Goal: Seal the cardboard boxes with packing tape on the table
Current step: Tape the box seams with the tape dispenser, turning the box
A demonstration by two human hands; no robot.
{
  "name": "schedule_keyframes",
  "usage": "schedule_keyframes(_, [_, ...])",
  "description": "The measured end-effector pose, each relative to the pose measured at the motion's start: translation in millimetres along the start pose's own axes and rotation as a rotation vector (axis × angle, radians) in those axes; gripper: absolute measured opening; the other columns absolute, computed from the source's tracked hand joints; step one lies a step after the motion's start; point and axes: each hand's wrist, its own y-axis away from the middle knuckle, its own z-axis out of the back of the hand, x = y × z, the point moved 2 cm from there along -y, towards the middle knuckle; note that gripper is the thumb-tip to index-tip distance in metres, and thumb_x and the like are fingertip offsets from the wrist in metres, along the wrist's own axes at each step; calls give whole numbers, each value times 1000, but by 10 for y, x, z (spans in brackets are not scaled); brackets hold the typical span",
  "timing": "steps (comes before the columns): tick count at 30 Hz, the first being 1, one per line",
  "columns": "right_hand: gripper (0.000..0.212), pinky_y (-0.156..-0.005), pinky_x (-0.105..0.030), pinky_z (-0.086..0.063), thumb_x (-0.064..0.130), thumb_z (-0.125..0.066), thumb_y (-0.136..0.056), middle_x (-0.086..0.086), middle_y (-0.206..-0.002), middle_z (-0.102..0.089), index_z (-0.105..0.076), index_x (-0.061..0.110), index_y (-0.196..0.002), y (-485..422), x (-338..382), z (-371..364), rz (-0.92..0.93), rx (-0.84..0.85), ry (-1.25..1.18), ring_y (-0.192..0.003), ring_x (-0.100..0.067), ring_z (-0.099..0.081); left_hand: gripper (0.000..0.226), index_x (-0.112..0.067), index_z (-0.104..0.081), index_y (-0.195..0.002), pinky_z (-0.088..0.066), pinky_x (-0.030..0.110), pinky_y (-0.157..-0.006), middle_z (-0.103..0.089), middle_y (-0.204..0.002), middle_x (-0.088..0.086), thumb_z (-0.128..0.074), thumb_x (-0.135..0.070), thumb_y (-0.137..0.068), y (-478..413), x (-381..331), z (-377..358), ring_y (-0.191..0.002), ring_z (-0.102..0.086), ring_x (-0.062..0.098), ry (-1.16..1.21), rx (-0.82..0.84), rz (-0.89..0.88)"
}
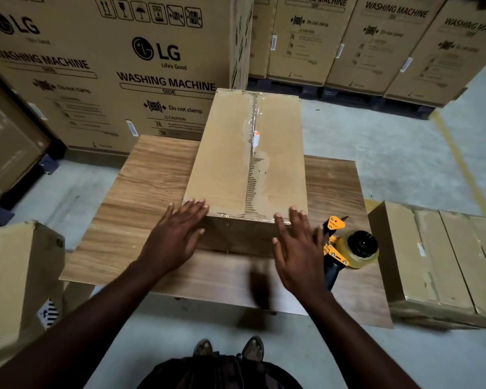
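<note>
Flanking the cardboard box (225, 158), near end: left hand (176, 238), right hand (299, 249).

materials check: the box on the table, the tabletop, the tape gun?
Box: corrugated cardboard, matte brown. Fluting shows along the top seam under glossy clear tape.
Tabletop: smooth with a wood-grain pattern, likely laminate or veneer; can't tell which.
Tape gun: orange frame that looks like painted metal, dark handle that is probably plastic, and a roll of translucent tan tape.

Wooden table (141, 189): box (230, 164), tape dispenser (348, 245)
</note>
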Motion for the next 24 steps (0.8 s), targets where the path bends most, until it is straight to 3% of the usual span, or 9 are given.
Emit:
schedule_keyframes(3, [61, -118, -54, -20, 46, -42, -97, -21, -164, -24, -43, 17, -151, -48, -66, 49, -244, -77, -72, -152, -39, -19, 57, -14, -42, -152, -21, 41, -122, -34, -159, 3, -51, -39, -101, -78, -7, 85, -148, -28, 18, 269, -87, 298])
schedule_keyframes(5, [69, -120, -46, -19, 46, -46, -101, -24, -163, -23, -34, 4, -153, -176, -55, 81, -412, -49, -337, -151, -39, -19, 66, -11, -30, -157, -20, 30, -120, -28, -162, 9, -55, -38, -102, -197, 4, 88, -150, -25, 25, 416, -83, 565])
schedule_keyframes(8, [74, -112, -36, -30, 38, -59, -100, -24, -153, -35, -26, 0, -154, -386, 38, 85, -599, 31, -744, -143, -37, -34, 59, -12, -41, -151, -37, 39, -115, -47, -152, 10, -54, -42, -102, -330, 27, 6, -139, -44, 29, 699, -57, 836])
schedule_keyframes(10, [73, -107, -36, -33, 35, -64, -98, -26, -147, -37, -28, 0, -151, -462, 83, 95, -656, 8, -773, -138, -38, -37, 47, -15, -54, -140, -43, 41, -108, -59, -139, 6, -53, -42, -101, -337, -10, -64, -128, -54, 26, 777, -100, 856])
schedule_keyframes(14, [69, -106, -38, -33, 32, -65, -96, -23, -143, -37, -31, 3, -148, -551, 49, 67, -635, -19, -769, -135, -37, -38, 41, -24, -62, -127, -47, 38, -100, -67, -123, -4, -54, -49, -96, -190, -158, -108, -115, -60, 20, 828, -196, 902])
schedule_keyframes(16, [62, -105, -38, -34, 32, -62, -98, -21, -142, -39, -35, 5, -146, -628, -52, 49, -590, -12, -773, -134, -36, -39, 30, -24, -62, -124, -45, 31, -89, -66, -116, -7, -57, -41, -99, -81, -311, -128, -109, -61, 17, 872, -258, 949])
schedule_keyframes(19, [52, -104, -35, -33, 33, -54, -103, -21, -143, -40, -39, 5, -144, -843, -293, 64, -496, 46, -760, -135, -33, -37, 36, -16, -57, -128, -44, 26, -85, -66, -118, -3, -65, -32, -96, 107, -688, -178, -108, -62, 15, 951, -352, 1036])
schedule_keyframes(22, [57, -107, -43, -33, 42, -50, -102, -26, -144, -40, -40, 3, -142, -1129, -499, 52, -473, 55, -616, -138, -39, -35, 43, -16, -51, -126, -50, 32, -95, -67, -117, -3, -73, -28, -91, 267, -911, -225, -107, -65, 10, 1030, -233, 1010])
schedule_keyframes(24, [73, -116, -54, -25, 49, -47, -101, -27, -157, -25, -28, 1, -152, -1171, -378, 77, -508, 43, -406, -148, -42, -20, 42, -17, -55, -127, -51, 35, -99, -67, -118, -5, -72, -31, -91, 327, -899, -186, -107, -64, 7, 1039, -83, 986])
